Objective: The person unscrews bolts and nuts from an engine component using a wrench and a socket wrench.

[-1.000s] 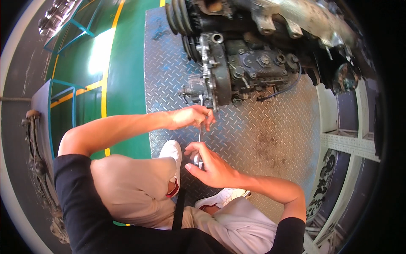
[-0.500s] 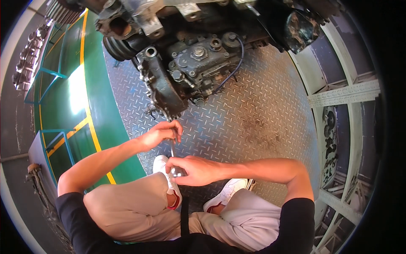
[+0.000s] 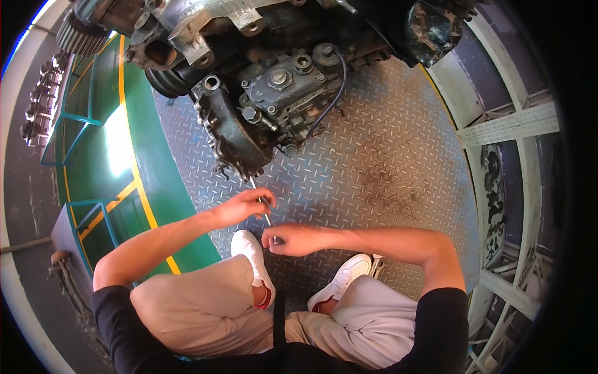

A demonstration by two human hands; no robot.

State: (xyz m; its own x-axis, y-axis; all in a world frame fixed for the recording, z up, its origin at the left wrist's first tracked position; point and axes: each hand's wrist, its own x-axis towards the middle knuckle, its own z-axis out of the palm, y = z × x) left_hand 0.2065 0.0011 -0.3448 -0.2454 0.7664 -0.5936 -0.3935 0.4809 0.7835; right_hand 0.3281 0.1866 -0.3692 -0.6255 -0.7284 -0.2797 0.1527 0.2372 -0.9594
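Observation:
A screwdriver [image 3: 268,219] with a thin bright shaft reaches up to the lower end of a dark, curved metal housing [image 3: 240,146] on the engine [image 3: 277,84]. Closed around its handle is my right hand [image 3: 298,240]; the dark butt of the handle shows at the fist. Farther up, the fingers of my left hand [image 3: 244,207] curl around the shaft, just below the housing. The tip meets the housing's bottom edge, where small bolts and fittings sit; the exact contact is too small to make out.
The engine rises from a diamond-plate metal floor [image 3: 386,149] with dark oil stains. A thin dark hose [image 3: 341,93] loops along its right side. Green flooring with yellow lines lies left, beside blue metal frames [image 3: 93,218]. Pale metal shelving [image 3: 507,131] stands right. My white shoes [image 3: 339,280] are below my hands.
My right hand has moved slightly right and up, and its grip on the handle has turned. The left hand has shifted slightly down the shaft. The view has tilted a little.

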